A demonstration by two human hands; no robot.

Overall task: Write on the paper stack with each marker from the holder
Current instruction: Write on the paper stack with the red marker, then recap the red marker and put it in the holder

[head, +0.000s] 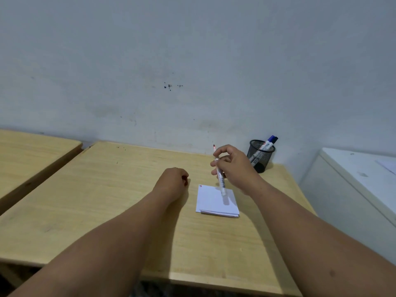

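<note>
White paper stack [217, 200] near the tabletop's right edge shows two small marks; my right hand [233, 166] pinches a red-tipped white marker [220, 176] above it, while I judge my left hand [173, 179] fisted around its cap, and markers wait in the black mesh holder [260, 155].

We cannot see the fingers of the closed left hand [172, 179], because they are curled under it; only a small dark red spot shows at its edge, and we cannot tell what it is. The white marker with the red tip [220, 179] is blurred, so its printed label is not readable, and part of its barrel is hidden inside the right hand [232, 162]. The small marks at the far left corner of the white paper stack [216, 202] are too small to read. The black mesh holder [260, 155] hides the lower parts of the markers inside it. The second light wooden table [32, 151] is cut off by the left edge.
</note>
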